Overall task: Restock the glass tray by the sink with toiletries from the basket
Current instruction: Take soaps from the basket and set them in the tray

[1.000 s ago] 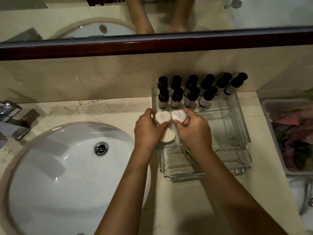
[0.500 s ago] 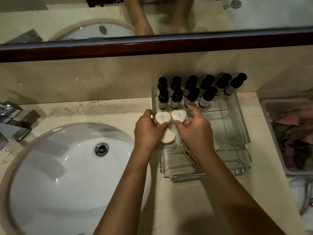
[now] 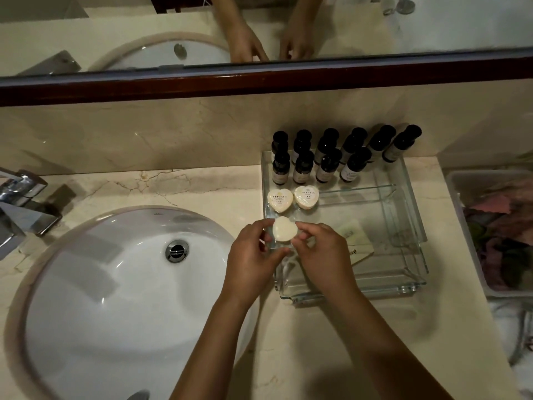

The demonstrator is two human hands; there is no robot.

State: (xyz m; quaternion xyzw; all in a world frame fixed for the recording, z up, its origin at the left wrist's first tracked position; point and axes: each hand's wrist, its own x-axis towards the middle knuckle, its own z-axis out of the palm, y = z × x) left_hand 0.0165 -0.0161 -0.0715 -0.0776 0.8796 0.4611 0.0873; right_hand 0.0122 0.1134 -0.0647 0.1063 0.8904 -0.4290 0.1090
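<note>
While two soaps lay in the tray, a third soap was pinched over its left edge by the left hand and right hand; setting it beside them was judged next.

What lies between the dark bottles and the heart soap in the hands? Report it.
Two labelled heart soaps, side by side in the glass tray, lie between the bottles and the held soap; the head view shows it.
</note>
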